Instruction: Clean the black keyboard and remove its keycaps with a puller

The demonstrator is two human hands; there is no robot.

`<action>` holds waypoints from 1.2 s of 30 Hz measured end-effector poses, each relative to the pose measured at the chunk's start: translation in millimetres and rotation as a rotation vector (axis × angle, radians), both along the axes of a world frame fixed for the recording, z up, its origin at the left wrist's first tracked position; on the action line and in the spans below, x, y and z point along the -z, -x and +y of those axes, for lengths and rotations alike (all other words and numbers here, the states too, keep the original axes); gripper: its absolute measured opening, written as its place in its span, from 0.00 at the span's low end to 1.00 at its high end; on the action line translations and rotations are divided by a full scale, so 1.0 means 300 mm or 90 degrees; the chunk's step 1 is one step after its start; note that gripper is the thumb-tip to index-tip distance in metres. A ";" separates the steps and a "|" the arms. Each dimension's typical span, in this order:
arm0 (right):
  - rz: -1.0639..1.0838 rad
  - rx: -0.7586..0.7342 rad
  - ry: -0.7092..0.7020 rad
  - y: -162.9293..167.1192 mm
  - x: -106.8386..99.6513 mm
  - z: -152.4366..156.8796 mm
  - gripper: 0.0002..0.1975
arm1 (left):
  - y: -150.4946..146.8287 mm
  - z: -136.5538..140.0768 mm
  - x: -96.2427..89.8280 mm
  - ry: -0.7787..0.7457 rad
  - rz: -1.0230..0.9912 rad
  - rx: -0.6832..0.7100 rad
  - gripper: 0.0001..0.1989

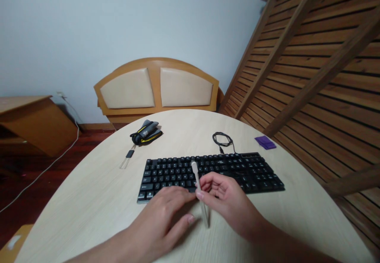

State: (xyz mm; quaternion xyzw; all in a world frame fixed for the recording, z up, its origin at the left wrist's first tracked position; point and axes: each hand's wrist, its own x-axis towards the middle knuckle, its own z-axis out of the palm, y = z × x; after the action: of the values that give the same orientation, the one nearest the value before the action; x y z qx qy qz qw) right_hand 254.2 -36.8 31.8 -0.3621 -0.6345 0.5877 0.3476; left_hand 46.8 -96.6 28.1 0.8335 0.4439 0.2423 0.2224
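A: In the head view, what is each hand doing?

B: The right hand (228, 201) has thumb and fingers clamped on a slim off-white stick with a wider end (203, 210). The left hand (168, 211) lies with its fingers loosely apart at the front of a long black plastic keyboard (169, 172); whether its forefinger touches the stick, one cannot tell.

A: Where is the stick?

B: Aslant across the keyboard's front side, wider end over the keys and facing the far curved edge of the pale round table (89, 199).

A: How is it best handled?

B: A light pinch near the middle, as now, should give fine control of that end. The left hand would probably help most by steadying the keyboard's near left corner. The thin black looped cable (225, 145), beyond the keys, is best left unsnagged.
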 end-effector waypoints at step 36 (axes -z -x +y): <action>-0.507 -0.155 -0.541 -0.247 0.086 0.291 0.50 | 0.233 0.183 0.055 -0.187 0.193 -0.129 0.19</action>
State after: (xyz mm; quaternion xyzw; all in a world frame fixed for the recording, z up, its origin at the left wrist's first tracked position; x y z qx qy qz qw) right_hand 328.3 50.4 5.8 -0.3086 -0.9327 0.1368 0.1271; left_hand -23.1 -41.6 11.5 0.8351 0.5135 0.1975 0.0039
